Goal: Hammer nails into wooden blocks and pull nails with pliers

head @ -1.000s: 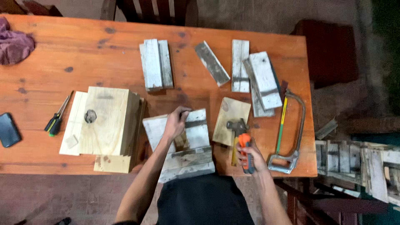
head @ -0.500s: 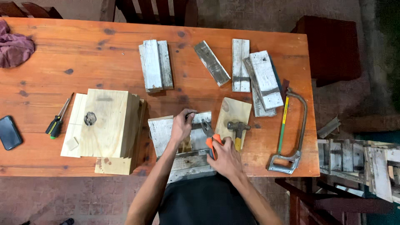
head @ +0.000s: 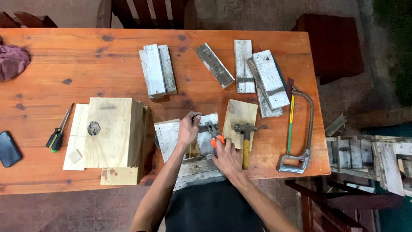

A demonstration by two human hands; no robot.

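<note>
Two hands work at the near edge of an orange-brown wooden tabletop [head: 86, 56], over a whitewashed plank assembly [head: 189, 150] that overhangs the edge toward the person. The left hand [head: 189, 129] is curled shut, pinching something small and dark at its fingertips against the top of the weathered planks; what that item is cannot be told. The right hand [head: 226, 158] is closed around the orange handles of a pair of pliers [head: 213, 134], whose dark nose points away from the person and lies just beside the left hand's fingers.

Just right of the pliers, a hammer [head: 245, 139] with a yellow wooden handle rests with its steel head on a pale square board [head: 240, 114]. Farther right lies a hacksaw [head: 298, 133] with a grey frame and a yellow-green blade, running lengthwise toward the tabletop's near edge.

Left of the hands stands a pale wooden box [head: 113, 133] with a dark knot on its top face. A screwdriver [head: 58, 135] with a green and black handle lies beyond it, and a dark phone [head: 8, 149] sits near the left edge. Several whitewashed plank offcuts [head: 158, 71] are spread along the far half, and a purple cloth [head: 13, 62] is bunched at the far left.
</note>
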